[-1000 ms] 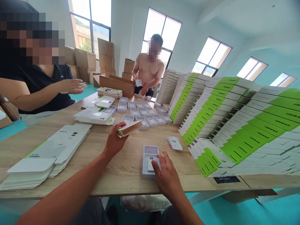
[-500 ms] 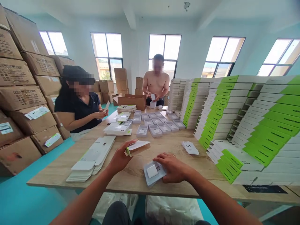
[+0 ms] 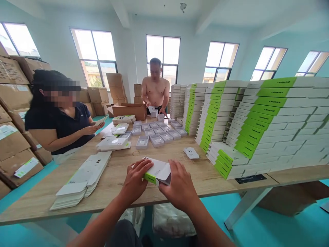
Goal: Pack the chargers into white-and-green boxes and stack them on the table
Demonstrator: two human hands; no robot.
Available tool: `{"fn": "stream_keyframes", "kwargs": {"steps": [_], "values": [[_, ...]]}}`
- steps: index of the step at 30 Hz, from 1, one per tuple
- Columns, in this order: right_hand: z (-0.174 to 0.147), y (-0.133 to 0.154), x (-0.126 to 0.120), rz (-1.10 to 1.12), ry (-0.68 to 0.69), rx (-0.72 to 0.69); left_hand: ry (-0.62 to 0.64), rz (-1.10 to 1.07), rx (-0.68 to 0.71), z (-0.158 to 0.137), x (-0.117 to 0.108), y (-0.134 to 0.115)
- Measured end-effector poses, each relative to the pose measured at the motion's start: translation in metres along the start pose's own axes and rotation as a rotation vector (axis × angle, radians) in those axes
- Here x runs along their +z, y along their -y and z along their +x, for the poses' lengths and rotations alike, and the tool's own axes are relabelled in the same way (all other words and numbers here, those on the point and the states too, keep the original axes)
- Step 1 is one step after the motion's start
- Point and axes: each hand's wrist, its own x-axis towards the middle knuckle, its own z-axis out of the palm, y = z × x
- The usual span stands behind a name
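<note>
A white and green carton (image 3: 157, 168) is between my two hands, just above the table near its front edge. My left hand (image 3: 136, 175) grips the carton's left side, with its fingers over the top. At the opposite end, my right hand (image 3: 179, 183) is closed around the carton, and an end flap there stands partly lifted. The clear tray with the white block is no longer visible, and the carton's inside is hidden. Beyond my hands lie a small stack of white cards (image 3: 191, 153) and several clear plastic trays (image 3: 156, 140).
Flat folded cartons (image 3: 87, 171) lie on the table (image 3: 123, 187) at left. Tall stacks of white and green boxes (image 3: 267, 113) line the right side. One person (image 3: 61, 120) sits at left handling a carton; another (image 3: 156, 90) stands behind the table by an open cardboard box (image 3: 130, 111).
The carton has moved from my left hand alone to between both hands. My right hand has left the tabletop spot where it held the tray. The view has turned to the right.
</note>
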Motion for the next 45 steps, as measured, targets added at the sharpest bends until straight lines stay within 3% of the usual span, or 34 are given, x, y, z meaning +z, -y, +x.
{"fn": "stream_keyframes", "kwargs": {"steps": [3,5,8,9,11,13,15,21,23,26,30,32,37,41,45], "values": [[-0.010,-0.005,-0.003,0.241,-0.111,-0.161,0.021,-0.189,-0.149,-0.001,-0.004,-0.017],[-0.013,-0.014,-0.006,0.392,-0.141,-0.211,0.116,-0.329,-0.204,-0.003,-0.009,-0.030],[-0.015,-0.033,0.002,0.548,-0.010,-0.204,0.326,-0.692,-0.304,-0.010,-0.009,-0.048],[-0.016,-0.039,0.007,0.582,0.015,-0.193,0.346,-0.803,-0.342,-0.014,-0.007,-0.052],[-0.019,-0.049,0.017,0.607,-0.020,-0.173,0.261,-0.885,-0.383,-0.023,0.001,-0.057],[-0.021,-0.056,0.021,0.606,-0.075,-0.195,0.136,-0.871,-0.389,-0.032,0.009,-0.056],[-0.022,-0.056,0.016,0.548,-0.080,-0.248,0.089,-0.869,-0.380,-0.041,0.015,-0.054],[-0.015,-0.031,-0.020,0.221,0.082,-0.444,0.007,-0.832,-0.337,-0.051,0.016,-0.055],[-0.016,-0.030,-0.019,0.209,0.098,-0.446,-0.038,-0.826,-0.327,-0.051,0.014,-0.058],[-0.020,-0.042,-0.005,0.376,0.014,-0.344,-0.106,-0.826,-0.295,-0.052,0.014,-0.058],[-0.018,-0.062,0.014,0.522,-0.064,-0.289,-0.041,-0.696,-0.263,-0.050,0.009,-0.047],[-0.013,-0.067,0.016,0.470,-0.028,-0.340,0.047,-0.547,-0.224,-0.046,0.001,-0.039],[-0.003,-0.067,0.009,0.335,0.009,-0.492,0.199,-0.154,0.034,-0.031,-0.023,-0.033],[-0.001,-0.066,0.005,0.264,-0.067,-0.586,0.084,-0.044,0.153,-0.026,-0.023,-0.040],[-0.002,-0.058,-0.001,0.284,-0.065,-0.654,-0.066,-0.118,0.253,-0.028,-0.016,-0.049]]}}
